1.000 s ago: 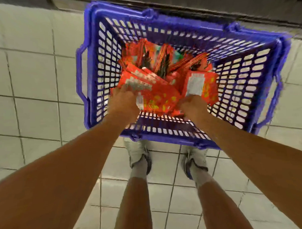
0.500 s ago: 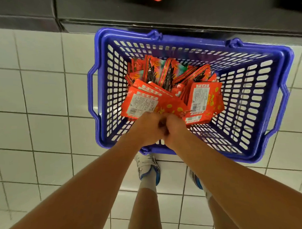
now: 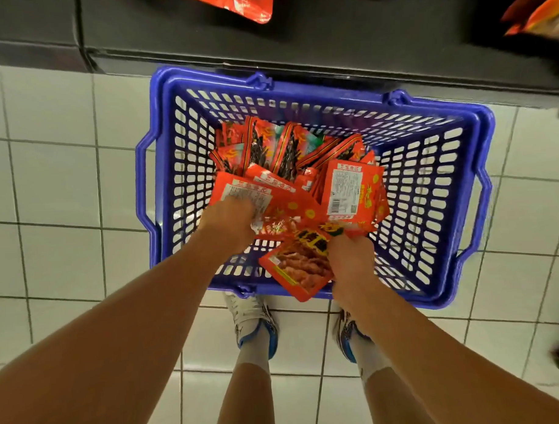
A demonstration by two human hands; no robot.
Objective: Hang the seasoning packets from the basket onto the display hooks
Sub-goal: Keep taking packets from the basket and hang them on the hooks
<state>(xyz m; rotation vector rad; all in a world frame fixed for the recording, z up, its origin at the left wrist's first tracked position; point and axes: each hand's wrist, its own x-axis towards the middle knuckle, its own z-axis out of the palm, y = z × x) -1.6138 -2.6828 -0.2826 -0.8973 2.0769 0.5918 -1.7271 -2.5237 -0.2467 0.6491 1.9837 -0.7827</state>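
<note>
Packets (image 3: 289,179) lay heaped in the basket (image 3: 480,179) on the floor. Our right hand (image 3: 350,266) pinched one packet; our left hand (image 3: 231,226) seemed curled on another. Slick neighbours could drag up and spill.

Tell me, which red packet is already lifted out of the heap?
The packet held by the right hand, at the basket's near edge. It shows its picture side; the others lie piled inside.
</note>
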